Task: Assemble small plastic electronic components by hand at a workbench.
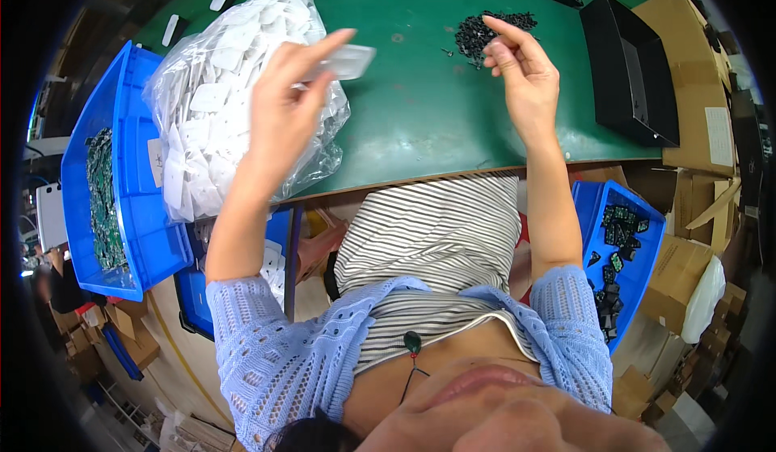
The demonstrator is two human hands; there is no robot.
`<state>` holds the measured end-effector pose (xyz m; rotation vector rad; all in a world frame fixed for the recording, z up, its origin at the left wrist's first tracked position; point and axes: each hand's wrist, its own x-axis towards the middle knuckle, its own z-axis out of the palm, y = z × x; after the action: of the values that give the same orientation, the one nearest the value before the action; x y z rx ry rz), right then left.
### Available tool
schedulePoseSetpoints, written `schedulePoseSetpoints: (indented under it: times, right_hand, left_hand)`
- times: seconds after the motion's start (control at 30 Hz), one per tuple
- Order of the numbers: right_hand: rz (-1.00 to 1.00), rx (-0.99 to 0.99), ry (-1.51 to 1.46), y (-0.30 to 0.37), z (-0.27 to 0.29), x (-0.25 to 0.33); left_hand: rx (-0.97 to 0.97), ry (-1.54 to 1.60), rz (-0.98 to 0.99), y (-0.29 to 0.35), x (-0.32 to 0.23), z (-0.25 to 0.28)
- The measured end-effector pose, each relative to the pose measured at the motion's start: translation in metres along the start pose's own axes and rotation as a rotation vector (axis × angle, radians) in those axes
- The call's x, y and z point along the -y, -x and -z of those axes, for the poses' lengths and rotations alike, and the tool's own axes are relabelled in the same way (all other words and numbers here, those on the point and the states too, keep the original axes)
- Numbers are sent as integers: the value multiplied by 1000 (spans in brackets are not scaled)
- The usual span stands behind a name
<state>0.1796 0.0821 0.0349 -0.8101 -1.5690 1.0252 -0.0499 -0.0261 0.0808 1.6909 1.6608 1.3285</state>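
My left hand (pixel 287 100), slightly blurred, is raised in front of a clear plastic bag (pixel 331 141) full of flat white plastic pieces. Between its thumb and fingers it grips a white plastic cover (pixel 353 61), which juts out to the right. At the far right of the middle, my right hand (pixel 529 80) reaches to the edge of a pile of small black parts (pixel 473 38). Its fingers are curled in toward the thumb, with the index finger above; whatever they hold is too small to make out. One black part (pixel 447 52) lies loose left of the pile.
Green circuit boards fill a blue bin (pixel 137 217) at the left. A black open box (pixel 622 72) and cardboard (pixel 687 64) stand on the right of the green table (pixel 420 128). Below its edge, another blue bin (pixel 638 282) holds black parts.
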Motion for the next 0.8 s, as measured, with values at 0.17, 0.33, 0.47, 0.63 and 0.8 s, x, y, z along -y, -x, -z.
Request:
schedulePoseSetpoints:
  times: [0.17,0.33,0.47,0.63,0.8]
  right_hand:
    - [-43,96,-190,11,-10,24]
    - [95,67,57,16,-10,26]
    - [135,189,142,17,-18,28]
    - [-82,212,-32,18,-19,22]
    - [63,132,97,19,-24,16]
  left_hand:
    - [32,-52,-198,-20,-7,-56]
    - [105,58,-311,-21,0,-78]
    - [54,215,-60,-15,3,-80]
    - [63,58,-330,-16,12,-81]
    - [65,331,-7,-13,10,-76]
